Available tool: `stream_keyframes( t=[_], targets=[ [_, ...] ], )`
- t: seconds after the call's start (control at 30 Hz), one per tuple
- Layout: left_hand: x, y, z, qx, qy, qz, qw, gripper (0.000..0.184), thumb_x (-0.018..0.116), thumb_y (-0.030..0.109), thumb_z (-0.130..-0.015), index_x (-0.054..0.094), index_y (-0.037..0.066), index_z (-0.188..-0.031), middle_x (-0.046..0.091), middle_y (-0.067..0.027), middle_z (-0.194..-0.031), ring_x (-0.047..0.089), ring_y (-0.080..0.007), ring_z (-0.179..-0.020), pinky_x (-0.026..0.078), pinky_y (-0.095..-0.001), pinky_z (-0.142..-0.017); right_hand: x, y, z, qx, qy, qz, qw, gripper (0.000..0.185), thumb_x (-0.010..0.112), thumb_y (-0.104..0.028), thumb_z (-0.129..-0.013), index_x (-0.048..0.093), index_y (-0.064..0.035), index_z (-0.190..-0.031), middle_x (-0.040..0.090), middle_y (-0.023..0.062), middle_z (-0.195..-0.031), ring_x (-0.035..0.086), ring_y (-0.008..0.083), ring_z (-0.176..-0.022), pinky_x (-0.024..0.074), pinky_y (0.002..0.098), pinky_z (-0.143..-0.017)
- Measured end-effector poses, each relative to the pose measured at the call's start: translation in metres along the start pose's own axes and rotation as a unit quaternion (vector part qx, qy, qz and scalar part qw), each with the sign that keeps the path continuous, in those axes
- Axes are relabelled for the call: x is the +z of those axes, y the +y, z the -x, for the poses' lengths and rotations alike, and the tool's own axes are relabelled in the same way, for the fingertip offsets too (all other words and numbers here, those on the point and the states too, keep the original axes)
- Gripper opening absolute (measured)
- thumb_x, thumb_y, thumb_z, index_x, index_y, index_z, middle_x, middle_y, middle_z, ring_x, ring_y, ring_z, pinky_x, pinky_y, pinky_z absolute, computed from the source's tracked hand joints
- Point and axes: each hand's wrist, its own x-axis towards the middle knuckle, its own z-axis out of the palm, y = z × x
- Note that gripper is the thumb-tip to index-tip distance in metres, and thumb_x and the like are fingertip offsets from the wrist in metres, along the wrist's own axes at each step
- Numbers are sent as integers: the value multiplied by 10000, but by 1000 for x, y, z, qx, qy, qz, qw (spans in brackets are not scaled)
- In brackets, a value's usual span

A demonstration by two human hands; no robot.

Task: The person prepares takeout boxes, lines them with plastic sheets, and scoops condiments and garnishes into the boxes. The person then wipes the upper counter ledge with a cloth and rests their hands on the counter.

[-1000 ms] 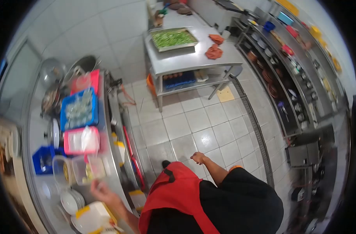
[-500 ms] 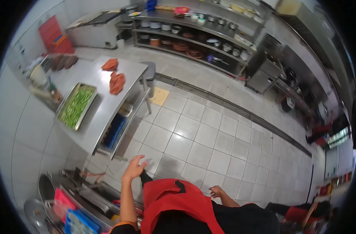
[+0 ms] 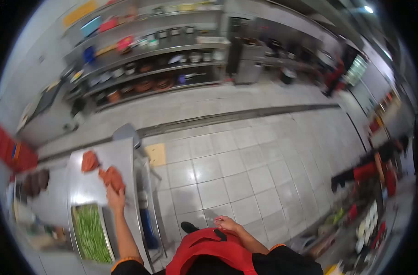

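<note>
My left hand reaches over the metal table and closes on the near end of a crumpled orange-red cloth. Its fingertips blend into the cloth and are slightly blurred. A second cloth of the same colour lies just beyond. Left of my forearm sits a metal tray of chopped green vegetables. My right hand is in front of my red apron, fingers curled together; whatever they may hold is too small to make out.
A steel shelf unit with pots and bowls stands along the back wall. A floor drain crosses the tiles. Two other people are at the right. A grey bin stands behind the table.
My view has turned right and I am nearer the table. My left hand has gone from the air onto the nearer cloth. My right hand has come in front of the apron, its fingers curling.
</note>
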Motion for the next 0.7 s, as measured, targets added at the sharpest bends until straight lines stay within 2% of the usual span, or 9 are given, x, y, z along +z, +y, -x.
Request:
stream_keyframes(
  t=[0.17,0.27,0.33,0.43,0.47,0.53,0.57,0.63,0.7],
  targets=[
    [33,8,-23,-26,-67,-108,992,416,630,187,-770,505,50,-1143,522,-222,-1137,457,-413,-1089,382,-500,-929,-7,47,12,21,161,-47,986,353,627,-313,-837,594,-100,-1117,617,46,-847,572,123,-656,485,286,-517],
    [49,0,-18,-28,-15,-70,997,315,627,145,-764,539,10,-1035,539,-219,-1035,488,-412,-1019,395,-505,-872,-22,127,30,136,249,-85,955,336,627,-313,-821,610,-68,-1051,614,54,-803,573,147,-613,486,309,-476],
    [46,7,-9,58,-18,21,998,224,607,99,-767,561,-12,-956,555,-218,-972,521,-408,-939,411,-474,-826,-25,151,56,193,297,-101,930,271,598,-263,-806,596,-40,-960,596,58,-681,555,171,-505,463,316,-440],
    [51,46,25,105,-62,162,979,185,602,100,-796,564,-25,-927,570,-185,-890,542,-354,-844,430,-408,-791,-13,148,87,177,322,-264,892,244,594,-252,-816,591,-37,-933,600,72,-705,558,168,-506,453,305,-422],
    [47,69,44,138,-65,208,966,181,601,104,-808,565,-21,-933,572,-169,-874,544,-330,-827,435,-388,-784,-7,138,95,149,324,-312,881,222,594,-244,-826,595,-46,-927,601,74,-733,561,160,-520,445,301,-421],
    [84,86,74,85,-223,320,917,186,585,153,-853,569,-3,-952,575,-124,-892,563,-249,-842,445,-348,-799,-2,129,82,95,316,-313,891,248,605,-251,-825,597,-41,-958,606,77,-747,564,160,-534,452,303,-442],
    [46,142,97,91,-318,331,884,205,574,185,-876,572,6,-976,586,-115,-912,561,-217,-869,445,-333,-805,-1,122,76,45,305,-305,901,277,617,-259,-824,599,-37,-989,612,81,-761,567,161,-547,459,304,-462],
    [61,186,144,168,-349,379,840,267,567,251,-892,572,17,-1021,610,-114,-941,571,-210,-844,459,-341,-756,4,81,71,-34,319,-201,925,401,612,-287,-854,542,-54,-1172,617,89,-822,585,147,-650,487,273,-529],
    [56,232,181,176,-473,370,780,293,569,274,-902,571,25,-1056,629,-114,-967,588,-206,-859,468,-338,-765,8,29,86,-141,369,-121,911,612,685,-308,-798,440,-63,-1303,576,121,-1000,575,194,-852,500,315,-698]
  ],
)
